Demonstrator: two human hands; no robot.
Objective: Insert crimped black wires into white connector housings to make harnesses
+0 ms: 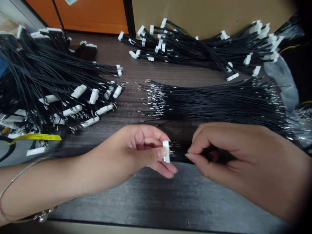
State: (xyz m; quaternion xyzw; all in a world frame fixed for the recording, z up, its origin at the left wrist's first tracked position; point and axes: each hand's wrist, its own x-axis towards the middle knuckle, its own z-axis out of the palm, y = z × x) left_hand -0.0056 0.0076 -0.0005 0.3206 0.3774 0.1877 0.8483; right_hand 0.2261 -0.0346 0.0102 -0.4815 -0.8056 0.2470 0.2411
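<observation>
Lower centre of frame: left hand (143, 149) pinching a small white plastic connector housing (166, 151) between thumb and fingers, right hand (229, 152) clenched on thin black wires (179, 152) entering it. Above, on the dark wooden table (170, 201), a loose bundle of black metal-tipped wires (214, 100). Upper left and top: heaps of finished black harnesses with white plugs (48, 84).

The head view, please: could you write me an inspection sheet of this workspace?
Surface: dark wood-grain table.
Job's things: white connector pinched in left hand; right hand pinches black wires at it.
Clutter: clear plastic bag at right.
Grippers: both hands closed on their things.
Cables: loose terminal-tipped wires at middle; finished harnesses at left and harness pile at back.
Surroundings: orange panel, tan board.
</observation>
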